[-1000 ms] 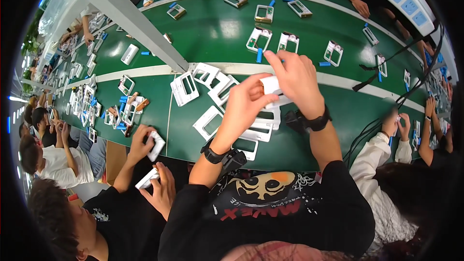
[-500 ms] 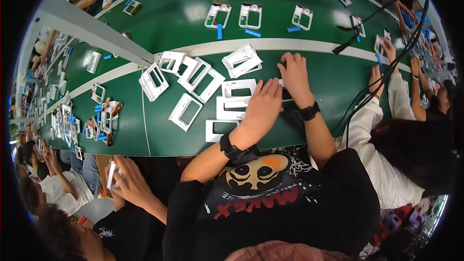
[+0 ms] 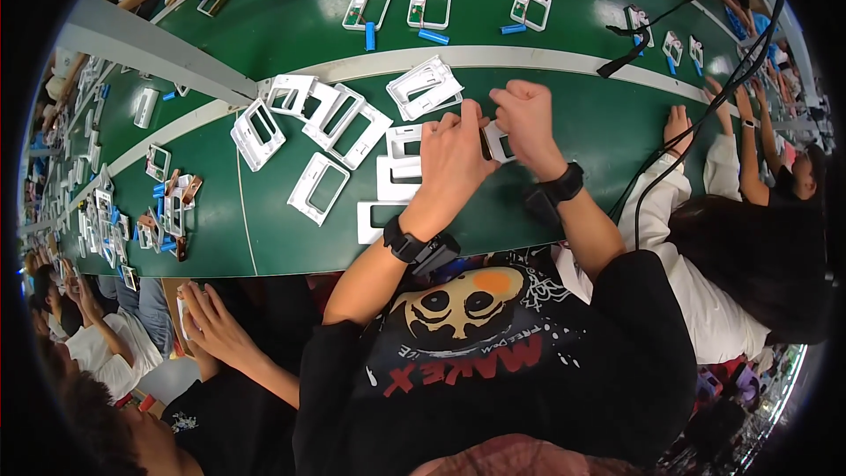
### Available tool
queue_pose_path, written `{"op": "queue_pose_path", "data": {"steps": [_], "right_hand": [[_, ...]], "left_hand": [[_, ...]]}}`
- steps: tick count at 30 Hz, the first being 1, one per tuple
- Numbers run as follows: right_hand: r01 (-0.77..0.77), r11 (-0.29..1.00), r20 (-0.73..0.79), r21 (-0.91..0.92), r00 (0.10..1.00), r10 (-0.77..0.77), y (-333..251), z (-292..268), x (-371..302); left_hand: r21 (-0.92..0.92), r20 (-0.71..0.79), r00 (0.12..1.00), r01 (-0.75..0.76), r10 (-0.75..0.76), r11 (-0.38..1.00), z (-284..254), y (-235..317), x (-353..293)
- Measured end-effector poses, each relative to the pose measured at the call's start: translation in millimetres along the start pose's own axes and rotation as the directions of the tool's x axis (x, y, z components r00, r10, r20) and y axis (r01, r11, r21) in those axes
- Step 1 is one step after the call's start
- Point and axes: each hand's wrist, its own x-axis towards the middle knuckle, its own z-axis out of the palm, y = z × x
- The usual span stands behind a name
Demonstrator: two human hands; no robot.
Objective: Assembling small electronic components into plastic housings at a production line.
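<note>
My left hand (image 3: 454, 159) is closed on a white plastic frame (image 3: 500, 143), part of which shows between my hands with a dark strip along one side. Just above the frame's right end, my right hand (image 3: 527, 123) is curled into a fist or pinch; its fingertips are hidden and slightly blurred. Beside and partly under my left hand lie white rectangular frames (image 3: 393, 178). A stack of white frames (image 3: 425, 88) sits beyond it, and a single frame (image 3: 319, 189) lies further left.
Overlapping white frames (image 3: 348, 128) spread left of my hands on the green table (image 3: 291, 251). Beyond a pale rail (image 3: 352, 64), units with blue cylinders (image 3: 434, 37) stand on a green belt. Black cables (image 3: 648, 167) hang at right. People sit on both sides; a grey post (image 3: 167, 53) slants in.
My right hand's fingers have curled from loosely spread into a closed shape. My left hand has closed round the frame and lifted its fingers. The whole view has shifted a little.
</note>
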Motion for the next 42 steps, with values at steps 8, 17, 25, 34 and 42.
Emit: {"op": "queue_pose_path", "data": {"steps": [8, 17, 25, 34, 42], "right_hand": [[0.097, 0.960, -0.093, -0.264, 0.988, -0.125, 19.4, 2.2, 6.8], [-0.022, 1.000, -0.128, 0.021, 0.991, 0.025, -7.2, -7.9, -9.4], [0.014, 0.999, -0.181, -0.035, 0.983, -0.020, 5.4, -52.5, 1.0], [-0.101, 0.994, -0.062, 0.036, 0.993, 0.103, 2.2, -28.4, 5.2], [0.491, 0.871, 0.039, 0.026, 0.870, -0.491, -46.6, 31.4, -0.2]], "left_hand": [[-0.045, -0.122, 0.992, -0.042, 0.036, 0.998, 1.1, 4.1, 3.9], [-0.021, -0.119, 0.992, -0.046, 0.043, 0.999, 1.1, -7.0, 3.0], [0.110, -0.103, 0.986, -0.122, 0.133, 0.986, -10.3, -21.6, 17.6], [0.130, -0.015, 0.998, -0.054, 0.057, 0.990, -39.9, -19.6, 28.3], [-0.713, 0.017, 0.998, 0.058, -0.066, 0.699, -120.0, -28.8, 23.4]]}}
